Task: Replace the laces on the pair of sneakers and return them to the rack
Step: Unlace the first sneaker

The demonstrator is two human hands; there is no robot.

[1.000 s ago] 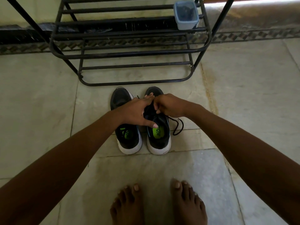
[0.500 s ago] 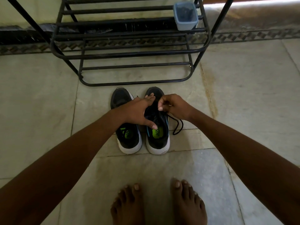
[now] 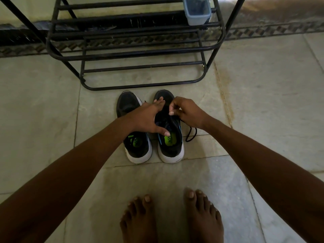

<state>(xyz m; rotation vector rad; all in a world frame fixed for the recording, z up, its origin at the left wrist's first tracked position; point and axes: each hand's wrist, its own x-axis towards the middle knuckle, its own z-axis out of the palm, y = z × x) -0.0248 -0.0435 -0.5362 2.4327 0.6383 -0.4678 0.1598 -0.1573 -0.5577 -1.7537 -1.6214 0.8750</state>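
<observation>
Two black sneakers with white soles and green insoles stand side by side on the floor, toes toward the rack: the left sneaker (image 3: 135,146) and the right sneaker (image 3: 171,146). My left hand (image 3: 147,118) lies spread across the right sneaker's tongue, thumb at its opening, holding it down. My right hand (image 3: 186,112) pinches the black lace (image 3: 191,135) above the eyelets; a loop of it trails on the floor to the right. The black metal shoe rack (image 3: 133,53) stands just beyond the shoes.
A pale blue plastic container (image 3: 197,13) sits on the rack's upper right shelf. My bare feet (image 3: 171,218) stand on the stone floor just behind the shoes. A patterned tile border runs along the wall behind the rack.
My right hand has shifted slightly to the right and drawn the lace up away from my left hand. My left hand and both sneakers have stayed where they were.
</observation>
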